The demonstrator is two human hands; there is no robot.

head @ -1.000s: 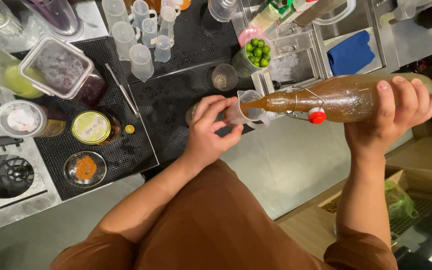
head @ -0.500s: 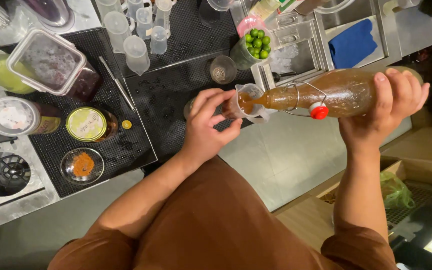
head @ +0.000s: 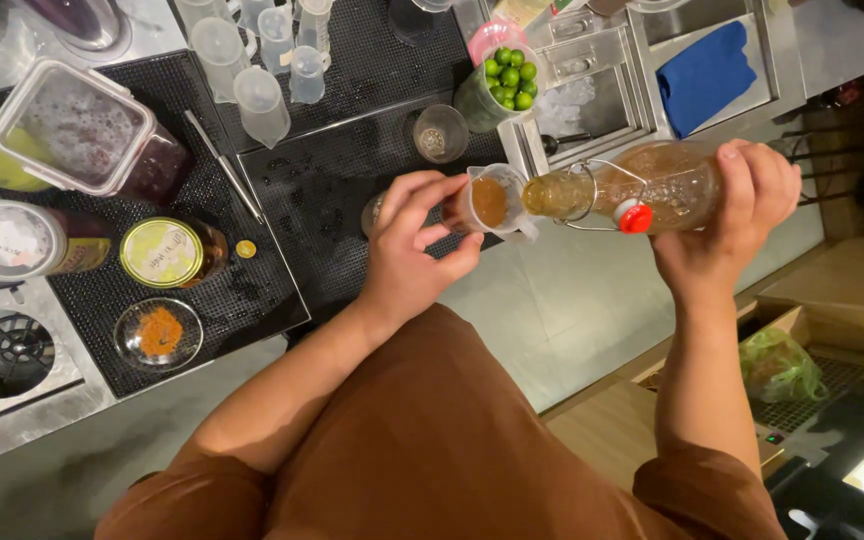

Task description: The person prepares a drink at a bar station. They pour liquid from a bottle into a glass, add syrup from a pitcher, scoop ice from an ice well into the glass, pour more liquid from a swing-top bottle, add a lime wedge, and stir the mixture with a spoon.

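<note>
Where the brown sleeves end, two bare forearms reach out over the bar. The left hand (head: 414, 250) grasps a small clear cup (head: 489, 202) by its side, thumb and fingers curled around it, holding it above the black mat (head: 332, 190). The cup holds brown liquid. The right hand (head: 737, 225) is wrapped around the base of a glass bottle (head: 632, 185), which lies nearly level with its neck touching the cup's rim. The bottle holds amber liquid, and its wire swing stopper (head: 635, 216), red and white, hangs loose beneath the neck.

Under the left hand a glass is partly hidden; I cannot tell what is in it. To the left on the mat sit a shallow dish (head: 159, 332) of orange powder, a jar (head: 167, 253) with a yellow lid, and a tub (head: 22, 241) with a white lid. A thin metal tool (head: 224, 165) lies just beyond them.

Farther off stand a small glass (head: 441, 131), a container of green limes (head: 502, 85), and a lidded box (head: 92, 130) of dark liquid. A row of clear plastic measures (head: 262, 55) stands near the back. A blue cloth (head: 707, 75) lies in a steel tray (head: 782, 60) at the far right.
</note>
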